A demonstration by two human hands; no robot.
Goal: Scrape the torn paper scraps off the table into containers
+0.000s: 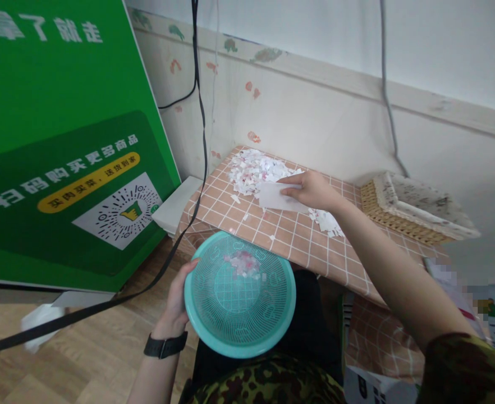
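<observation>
My left hand [177, 300] grips the left rim of a teal plastic strainer basket [239, 294], held just below the table's front edge; a small heap of white and pink paper scraps lies inside it. My right hand [310, 189] reaches over the checked tablecloth [281, 233] and holds a white card [278, 196] by its right end. The card stands on the cloth beside a pile of torn white and pink paper scraps [253, 168]. More scraps [327, 220] lie under my right wrist.
A large green printed board [62, 134] leans at the left, with black cables [199, 112] hanging across it. A wicker basket with cloth lining [411, 207] sits at the table's right end against the wall. Wooden floor lies below left.
</observation>
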